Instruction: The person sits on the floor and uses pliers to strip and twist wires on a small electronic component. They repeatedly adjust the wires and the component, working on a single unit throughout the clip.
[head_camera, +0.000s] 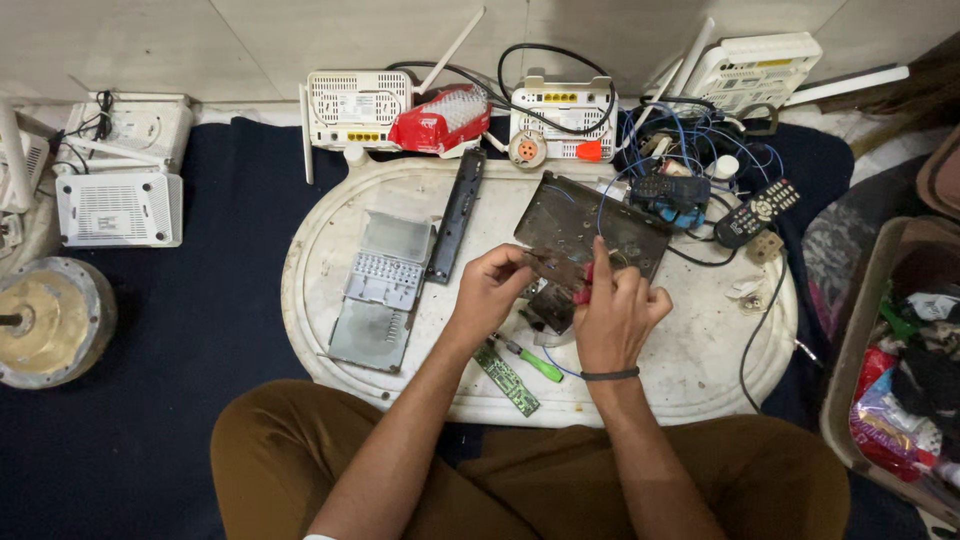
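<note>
Seated cross-legged at a low white oval tray-table (340, 330) on a dark blue mat (200, 330). Mid-repair, by the look of it: a step of working on a small brown circuit board (556, 268), held just above the table's middle.

Left hand (490, 290) curled, thumb and fingers pinching the board's left edge, keeping it level. Right hand (612, 315) closed around a red-handled tool (584, 283), tip pressed at the board's right edge; kind of tool too hidden to tell.

Directly under and behind the board, an opened dark metal chassis (590, 225). Just below the hands, a green screwdriver (530, 362) and a narrow green board strip (505, 378), both lying loose. Further left, a grey metal cover (385, 290) and a black front panel (456, 215). Remote control (757, 212) and tangled blue wires (690, 140) at the right; 5 or so white routers (355, 105) around the far rim.

Next move, as a judgement: a steady left-hand grip, and small, careful force from the tool, without slipping onto the chassis.
</note>
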